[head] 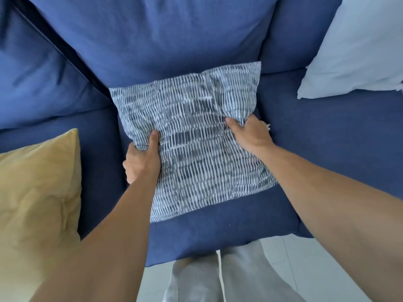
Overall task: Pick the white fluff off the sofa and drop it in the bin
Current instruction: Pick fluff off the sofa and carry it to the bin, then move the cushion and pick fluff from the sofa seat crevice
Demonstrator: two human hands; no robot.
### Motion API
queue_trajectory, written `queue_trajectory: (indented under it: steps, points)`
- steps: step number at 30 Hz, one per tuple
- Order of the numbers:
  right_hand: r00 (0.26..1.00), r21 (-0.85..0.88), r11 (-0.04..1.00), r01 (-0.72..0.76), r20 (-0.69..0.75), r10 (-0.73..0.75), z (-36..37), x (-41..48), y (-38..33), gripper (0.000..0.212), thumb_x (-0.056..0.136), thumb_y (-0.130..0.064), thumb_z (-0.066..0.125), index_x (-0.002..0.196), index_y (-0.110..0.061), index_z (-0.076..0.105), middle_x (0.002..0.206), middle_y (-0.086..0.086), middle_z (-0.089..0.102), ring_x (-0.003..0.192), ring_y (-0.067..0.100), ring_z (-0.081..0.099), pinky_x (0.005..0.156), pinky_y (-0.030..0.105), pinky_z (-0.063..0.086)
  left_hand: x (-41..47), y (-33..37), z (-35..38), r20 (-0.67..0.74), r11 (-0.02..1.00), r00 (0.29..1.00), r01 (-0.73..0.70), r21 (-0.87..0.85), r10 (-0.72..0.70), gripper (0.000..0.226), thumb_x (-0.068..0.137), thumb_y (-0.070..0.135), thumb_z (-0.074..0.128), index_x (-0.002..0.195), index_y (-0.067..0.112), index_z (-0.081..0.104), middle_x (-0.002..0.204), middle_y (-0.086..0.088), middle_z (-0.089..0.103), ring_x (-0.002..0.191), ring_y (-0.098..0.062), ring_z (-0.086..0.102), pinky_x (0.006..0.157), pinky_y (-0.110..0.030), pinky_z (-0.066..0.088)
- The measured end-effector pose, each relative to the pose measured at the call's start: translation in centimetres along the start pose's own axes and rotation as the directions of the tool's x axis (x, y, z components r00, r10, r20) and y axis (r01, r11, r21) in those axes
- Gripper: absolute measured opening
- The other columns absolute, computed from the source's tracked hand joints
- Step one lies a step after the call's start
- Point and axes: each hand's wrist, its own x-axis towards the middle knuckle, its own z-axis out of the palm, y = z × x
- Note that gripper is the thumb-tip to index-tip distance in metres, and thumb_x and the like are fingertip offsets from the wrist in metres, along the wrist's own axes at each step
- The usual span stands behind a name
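Observation:
A blue-and-white patterned cushion point(192, 136) lies on the middle seat of the blue sofa point(327, 136). My left hand point(141, 158) grips its left edge, thumb on top and fingers underneath. My right hand point(248, 134) grips its right edge the same way. A small bit of white fluff point(268, 126) shows just beyond my right hand's knuckles, on the seat beside the cushion. A tiny white speck point(229, 225) sits near the seat's front edge. No bin is in view.
A yellow cushion point(37, 192) lies on the left seat. A pale blue-white cushion point(357, 46) leans at the upper right. The sofa's back cushions rise behind. Pale floor tiles point(305, 269) and my grey trouser legs show below the seat's front edge.

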Motion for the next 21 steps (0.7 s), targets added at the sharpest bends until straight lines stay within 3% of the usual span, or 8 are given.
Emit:
queue_trajectory:
  steps: [3, 5, 9, 13, 18, 21]
  points:
    - [0.996, -0.032, 0.998, -0.059, 0.066, 0.061, 2.0, 0.2, 2.2, 0.073, 0.092, -0.063, 0.041, 0.132, -0.002, 0.043, 0.112, 0.013, 0.056, 0.067, 0.016, 0.050, 0.051, 0.030, 0.037, 0.5, -2.5, 1.5, 0.024, 0.995, 0.998, 0.048, 0.086, -0.050, 0.096, 0.075, 0.084, 0.044, 0.148, 0.023, 0.036, 0.141, -0.009, 0.049, 0.120, -0.032, 0.051, 0.079, -0.041, 0.045]
    - [0.989, -0.047, 0.994, -0.097, 0.106, 0.101, 3.3, 0.2, 3.9, 0.075, 0.093, -0.063, 0.039, 0.136, -0.002, 0.039, 0.120, 0.015, 0.052, 0.066, 0.011, 0.046, 0.050, 0.029, 0.036, 0.6, -4.2, 2.5, 0.036, 0.987, 0.995, 0.088, 0.135, -0.094, 0.097, 0.074, 0.084, 0.043, 0.148, 0.023, 0.035, 0.141, -0.011, 0.048, 0.118, -0.034, 0.052, 0.082, -0.042, 0.048]
    - [0.967, -0.100, 0.981, -0.164, 0.179, 0.180, 6.4, 1.2, 7.6, 0.082, 0.093, -0.064, 0.039, 0.148, -0.004, 0.025, 0.130, 0.016, 0.049, 0.091, 0.024, 0.055, 0.066, 0.032, 0.041, 0.9, -7.2, 5.2, 0.069, 0.960, 0.986, 0.133, 0.248, -0.154, 0.095, 0.078, 0.082, 0.042, 0.152, 0.024, 0.027, 0.142, -0.013, 0.047, 0.118, -0.036, 0.051, 0.076, -0.040, 0.042]
    - [0.960, -0.098, 0.979, -0.177, 0.204, 0.194, 7.0, 1.8, 8.3, 0.092, 0.090, -0.068, 0.040, 0.152, -0.005, 0.017, 0.122, 0.013, 0.053, 0.080, 0.018, 0.051, 0.066, 0.031, 0.044, 1.8, -8.0, 5.4, 0.102, 0.935, 0.980, 0.129, 0.330, -0.171, 0.101, 0.073, 0.087, 0.038, 0.152, 0.025, 0.024, 0.139, -0.015, 0.047, 0.120, -0.037, 0.049, 0.087, -0.046, 0.043]
    - [0.914, -0.241, 0.955, -0.176, 0.322, 0.249, 4.4, 2.8, 7.6, 0.097, 0.075, -0.084, 0.041, 0.140, -0.012, 0.037, 0.125, 0.005, 0.054, 0.108, 0.025, 0.056, 0.082, 0.035, 0.046, 3.5, -6.6, 3.8, 0.113, 0.946, 0.986, 0.082, 0.314, -0.123, 0.103, 0.071, 0.082, 0.050, 0.151, 0.026, 0.020, 0.149, -0.009, 0.037, 0.131, -0.036, 0.040, 0.103, -0.056, 0.037]
    - [0.932, -0.349, 0.928, -0.129, 0.277, 0.234, 1.8, 4.4, 6.3, 0.107, 0.067, -0.091, 0.039, 0.140, -0.013, 0.039, 0.143, 0.008, 0.043, 0.123, 0.028, 0.048, 0.096, 0.043, 0.045, 5.3, -4.4, 3.0, 0.098, 0.959, 0.995, -0.017, 0.283, -0.011, 0.091, 0.080, 0.069, 0.051, 0.153, 0.026, 0.017, 0.153, -0.007, 0.029, 0.135, -0.034, 0.035, 0.105, -0.054, 0.031]
